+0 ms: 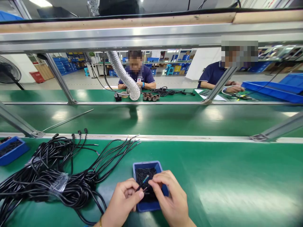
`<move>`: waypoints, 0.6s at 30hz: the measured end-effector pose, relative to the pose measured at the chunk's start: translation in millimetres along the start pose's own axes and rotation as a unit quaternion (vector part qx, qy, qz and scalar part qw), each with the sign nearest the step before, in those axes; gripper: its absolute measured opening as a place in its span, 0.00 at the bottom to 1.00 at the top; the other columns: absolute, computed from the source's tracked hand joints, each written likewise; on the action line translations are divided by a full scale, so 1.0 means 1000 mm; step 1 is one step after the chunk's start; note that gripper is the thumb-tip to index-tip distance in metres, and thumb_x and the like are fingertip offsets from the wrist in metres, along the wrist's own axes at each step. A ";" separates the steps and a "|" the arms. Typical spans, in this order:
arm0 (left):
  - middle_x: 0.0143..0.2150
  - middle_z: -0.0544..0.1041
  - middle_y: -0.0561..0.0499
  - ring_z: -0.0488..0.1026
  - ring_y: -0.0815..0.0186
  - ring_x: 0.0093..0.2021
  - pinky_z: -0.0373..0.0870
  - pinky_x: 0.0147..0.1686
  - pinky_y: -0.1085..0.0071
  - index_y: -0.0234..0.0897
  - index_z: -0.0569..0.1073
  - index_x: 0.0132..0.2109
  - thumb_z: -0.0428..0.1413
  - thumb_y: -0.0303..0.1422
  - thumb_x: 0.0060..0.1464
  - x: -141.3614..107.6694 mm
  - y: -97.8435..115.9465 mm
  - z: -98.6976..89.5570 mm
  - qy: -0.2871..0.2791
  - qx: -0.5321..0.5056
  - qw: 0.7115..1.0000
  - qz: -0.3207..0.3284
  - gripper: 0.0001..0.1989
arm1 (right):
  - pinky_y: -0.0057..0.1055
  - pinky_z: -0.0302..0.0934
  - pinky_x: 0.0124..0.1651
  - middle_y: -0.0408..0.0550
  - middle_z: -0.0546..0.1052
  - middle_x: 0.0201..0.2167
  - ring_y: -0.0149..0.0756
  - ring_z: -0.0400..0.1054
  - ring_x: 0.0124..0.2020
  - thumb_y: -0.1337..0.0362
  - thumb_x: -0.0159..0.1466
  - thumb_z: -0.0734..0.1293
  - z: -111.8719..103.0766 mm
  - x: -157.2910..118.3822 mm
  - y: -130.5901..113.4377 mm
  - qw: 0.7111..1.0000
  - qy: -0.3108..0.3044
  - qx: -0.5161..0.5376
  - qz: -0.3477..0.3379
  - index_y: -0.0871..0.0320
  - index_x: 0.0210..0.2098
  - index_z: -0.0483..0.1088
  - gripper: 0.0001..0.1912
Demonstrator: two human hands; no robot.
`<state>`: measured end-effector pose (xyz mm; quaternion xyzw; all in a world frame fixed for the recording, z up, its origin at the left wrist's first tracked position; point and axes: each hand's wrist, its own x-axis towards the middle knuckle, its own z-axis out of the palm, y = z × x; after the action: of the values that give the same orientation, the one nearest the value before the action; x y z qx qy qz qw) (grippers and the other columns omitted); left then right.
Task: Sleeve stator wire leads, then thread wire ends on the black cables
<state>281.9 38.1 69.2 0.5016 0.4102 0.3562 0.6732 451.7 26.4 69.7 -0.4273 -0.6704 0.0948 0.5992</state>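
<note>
My left hand (127, 197) pinches a black cable (140, 186) near its end, between thumb and fingers. Thin coloured wires, one of them blue (146, 178), stick out of the cable end. Close beside them, the thumb and fingertips of my right hand (169, 192) are pressed together; what they hold is too small to make out. Both hands are over a blue bin (148, 209) full of small black pieces (151, 171), and they partly cover it.
Bundled black cables (59, 176) lie at left, some wrapped in clear plastic. Another blue bin (14, 151) stands at the far left edge. Metal frame posts (279, 127) and a thin rod (68, 120) lie beyond. Across the bench two people (148, 75) sit working beneath a silver duct hose (123, 74).
</note>
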 end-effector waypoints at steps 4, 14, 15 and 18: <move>0.28 0.63 0.56 0.59 0.78 0.19 0.55 0.18 0.79 0.32 0.73 0.29 0.65 0.51 0.49 0.000 -0.001 0.000 -0.003 0.002 1.000 -0.002 0.23 | 0.28 0.65 0.31 0.43 0.75 0.28 0.32 0.67 0.28 0.75 0.65 0.67 0.000 0.000 0.001 1.000 -0.013 0.003 0.002 0.55 0.38 0.69 0.08; 0.26 0.63 0.57 0.58 0.78 0.18 0.53 0.18 0.79 0.33 0.72 0.28 0.66 0.52 0.47 0.003 0.001 0.001 0.012 -0.003 1.000 -0.008 0.25 | 0.27 0.66 0.30 0.42 0.76 0.27 0.32 0.69 0.27 0.74 0.65 0.68 0.004 -0.002 -0.003 0.998 -0.031 0.045 0.031 0.55 0.36 0.71 0.07; 0.26 0.63 0.57 0.58 0.78 0.18 0.53 0.18 0.78 0.33 0.72 0.28 0.66 0.52 0.47 0.003 0.000 0.001 0.011 -0.004 1.000 -0.007 0.24 | 0.28 0.67 0.31 0.43 0.77 0.28 0.33 0.70 0.28 0.74 0.65 0.68 0.003 -0.002 -0.003 0.998 -0.036 0.047 0.015 0.55 0.38 0.72 0.08; 0.25 0.63 0.58 0.58 0.77 0.18 0.53 0.18 0.78 0.33 0.72 0.29 0.65 0.51 0.48 0.002 0.000 0.000 0.012 -0.008 1.000 -0.009 0.23 | 0.29 0.69 0.33 0.45 0.79 0.29 0.34 0.72 0.30 0.75 0.65 0.67 0.001 0.002 -0.004 0.997 -0.059 0.052 -0.008 0.55 0.40 0.73 0.09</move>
<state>283.0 39.4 68.8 0.4881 0.4201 0.3595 0.6754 449.1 26.0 73.3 -0.3832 -0.7024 0.1499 0.5808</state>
